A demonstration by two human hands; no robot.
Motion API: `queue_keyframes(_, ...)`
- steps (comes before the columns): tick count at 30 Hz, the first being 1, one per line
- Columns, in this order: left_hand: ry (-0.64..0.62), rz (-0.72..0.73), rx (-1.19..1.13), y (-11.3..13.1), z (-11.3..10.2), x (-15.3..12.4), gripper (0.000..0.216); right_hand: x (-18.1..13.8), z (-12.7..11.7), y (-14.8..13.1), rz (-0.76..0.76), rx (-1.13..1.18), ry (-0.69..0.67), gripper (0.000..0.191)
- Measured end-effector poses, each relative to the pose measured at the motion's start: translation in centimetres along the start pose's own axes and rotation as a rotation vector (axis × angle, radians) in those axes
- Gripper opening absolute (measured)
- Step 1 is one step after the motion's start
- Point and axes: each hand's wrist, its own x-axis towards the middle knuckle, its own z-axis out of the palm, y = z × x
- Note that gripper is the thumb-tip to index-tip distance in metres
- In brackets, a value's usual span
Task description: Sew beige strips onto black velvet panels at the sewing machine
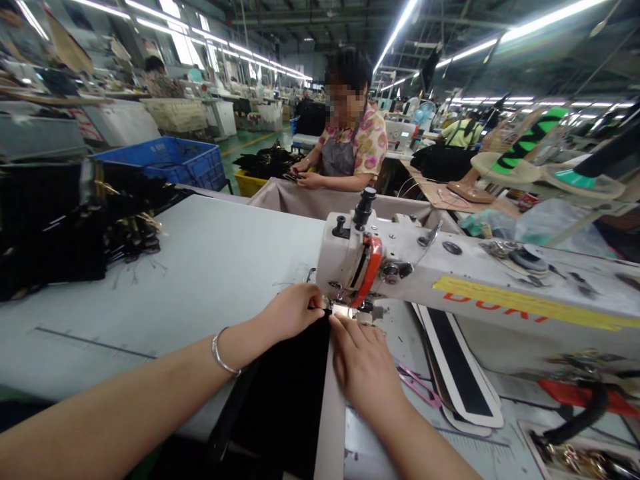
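Observation:
Black fabric (pixel 290 387) with a pale strip (pixel 331 400) along its right side runs up to the needle area of a sewing machine (pixel 410 267). My left hand (pixel 296 308), a silver bangle on its wrist, pinches the fabric's far edge just left of the presser foot. Flat on the strip, close in front of the foot, lies my right hand (pixel 363 357) with its fingers stretched forward. The needle itself is hard to make out behind my fingertips.
Pink thread snips (pixel 419 383) and long white-and-black pieces (pixel 457 367) lie right of my right hand. Piled black pieces (pixel 55 227) sit at the table's left. A blue crate (pixel 170 160) stands behind. Across the table, a co-worker (pixel 350 133) handles small items.

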Motion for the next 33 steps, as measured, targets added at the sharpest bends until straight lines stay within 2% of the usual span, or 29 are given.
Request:
queue_keyframes(8, 0.016, -0.023, 0.02, 0.6, 0.1, 0.2, 0.011, 0.0, 0.2, 0.1, 0.009, 0.001, -0.006, 0.058)
queue_keyframes(15, 0.071, -0.023, 0.06, 1.0, 0.6, 0.1, 0.009, 0.0, 0.3, 0.1, 0.008, 0.003, -0.004, 0.057)
queue_keyframes(18, 0.107, -0.011, 0.074, 1.3, 0.6, -0.4, 0.011, -0.1, 0.1, 0.2, 0.003, 0.016, 0.003, 0.051)
queue_keyframes(21, 0.102, 0.125, 0.122, 1.5, 0.4, -2.0, 0.011, -0.2, 0.0, 0.2, -0.002, 0.035, 0.011, 0.045)
queue_keyframes(23, 0.045, 0.266, 0.176, 1.6, 0.4, -3.3, 0.012, -0.3, 0.1, 0.3, 0.001, 0.032, 0.018, 0.044)
queue_keyframes(25, -0.012, 0.346, 0.231, 1.6, 0.4, -4.4, 0.02, -0.3, 0.1, 0.2, 0.006, 0.018, 0.024, 0.043)
queue_keyframes(28, -0.034, 0.343, 0.285, 1.6, 0.5, -5.1, 0.026, -0.2, 0.1, 0.2, 0.008, -0.004, 0.028, 0.043)
queue_keyframes(33, -0.028, 0.331, 0.324, 1.7, 0.7, -4.5, 0.026, -0.1, 0.2, 0.3, 0.023, -0.033, 0.024, 0.046)
